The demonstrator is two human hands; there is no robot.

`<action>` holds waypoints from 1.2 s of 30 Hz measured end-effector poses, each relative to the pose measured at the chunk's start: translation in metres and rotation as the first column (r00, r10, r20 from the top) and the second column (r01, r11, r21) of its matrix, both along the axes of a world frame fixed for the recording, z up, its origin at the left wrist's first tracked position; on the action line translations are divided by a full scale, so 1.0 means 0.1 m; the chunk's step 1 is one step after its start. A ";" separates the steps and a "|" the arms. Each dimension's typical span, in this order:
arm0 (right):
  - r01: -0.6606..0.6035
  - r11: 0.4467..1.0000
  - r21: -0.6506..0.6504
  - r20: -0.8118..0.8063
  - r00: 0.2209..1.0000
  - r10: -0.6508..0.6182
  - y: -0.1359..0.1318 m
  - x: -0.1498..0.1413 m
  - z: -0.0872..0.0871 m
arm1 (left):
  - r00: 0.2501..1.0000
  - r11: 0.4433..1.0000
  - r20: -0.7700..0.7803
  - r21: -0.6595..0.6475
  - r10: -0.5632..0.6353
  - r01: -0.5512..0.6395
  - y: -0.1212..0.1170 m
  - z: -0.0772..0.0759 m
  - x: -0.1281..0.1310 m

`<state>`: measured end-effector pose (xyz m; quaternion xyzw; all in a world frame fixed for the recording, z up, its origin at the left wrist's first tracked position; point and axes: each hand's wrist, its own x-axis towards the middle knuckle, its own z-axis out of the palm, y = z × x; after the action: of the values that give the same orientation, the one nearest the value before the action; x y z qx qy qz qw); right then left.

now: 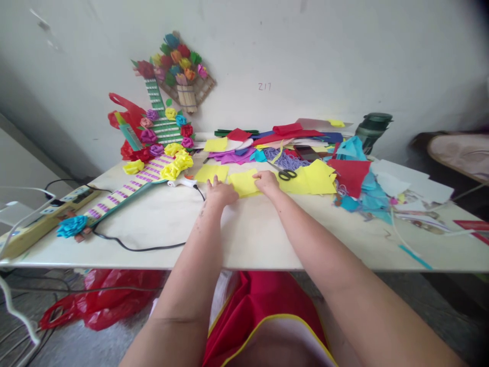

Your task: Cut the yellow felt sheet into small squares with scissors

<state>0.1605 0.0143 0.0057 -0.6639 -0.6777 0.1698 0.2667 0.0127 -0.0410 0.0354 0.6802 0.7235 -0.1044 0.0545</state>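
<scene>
A yellow crepe paper piece (243,182) lies flat on the table between my hands. My left hand (221,193) rests at its left end, fingers spread, thumb side touching the paper. At the right end, my right hand (267,182) has its fingers curled in a pinch on the paper's edge. Another yellow piece (212,173) is just beyond my left hand. To the right of my right hand spreads a larger yellow sheet (311,178), with black-handled scissors (287,175) at its left part.
A white glue gun (183,182) with a black cord sits left of my left hand. Further left stands a guitar-shaped craft (130,186) with paper flowers. Coloured paper (237,153) is piled behind, a red sheet (349,176) and blue scraps at right, and a dark bottle (371,131) at the back.
</scene>
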 end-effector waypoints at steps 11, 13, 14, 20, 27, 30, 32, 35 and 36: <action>-0.076 0.995 0.057 0.115 0.991 0.070 0.00 0.05 0.04 | 1.000 0.999 -0.002 0.034 -0.015 0.015 -0.01 -0.01 -0.01; -0.083 0.995 0.050 0.114 0.990 0.077 0.00 0.06 0.04 | 1.000 0.999 -0.021 0.030 -0.019 0.020 -0.01 -0.02 -0.01; -0.084 0.995 0.047 0.113 0.990 0.078 0.01 0.06 0.04 | 1.000 0.999 -0.025 0.029 -0.018 0.019 -0.01 -0.02 -0.01; -0.090 0.995 0.031 0.147 0.986 0.085 0.00 0.06 0.05 | 0.999 0.998 -0.022 0.052 -0.028 0.029 0.00 -0.03 -0.01; -0.076 0.997 0.023 0.357 0.932 0.063 -0.09 0.09 0.12 | 0.999 0.998 -0.019 0.043 -0.040 0.040 -0.01 -0.03 -0.02; -0.152 0.985 0.086 0.468 0.879 0.095 -0.13 0.11 0.13 | 0.999 0.998 -0.016 0.041 -0.038 0.038 0.00 -0.04 -0.02; -0.234 0.966 0.113 0.528 0.838 0.141 -0.14 0.11 0.12 | 0.999 0.998 -0.011 0.052 -0.043 0.043 0.01 -0.06 -0.03; -0.324 0.936 0.140 0.549 0.812 0.199 -0.11 0.11 0.09 | 0.999 0.996 -0.007 0.072 -0.052 0.052 0.03 -0.09 -0.04; -0.346 0.926 0.151 0.542 0.812 0.215 -0.10 0.11 0.09 | 0.999 0.996 -0.007 0.074 -0.052 0.053 0.04 -0.10 -0.04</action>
<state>0.1715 0.0040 0.0143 -0.5389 -0.8307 -0.0607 0.1259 0.0085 -0.0372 0.0258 0.7003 0.7088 -0.0807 0.0245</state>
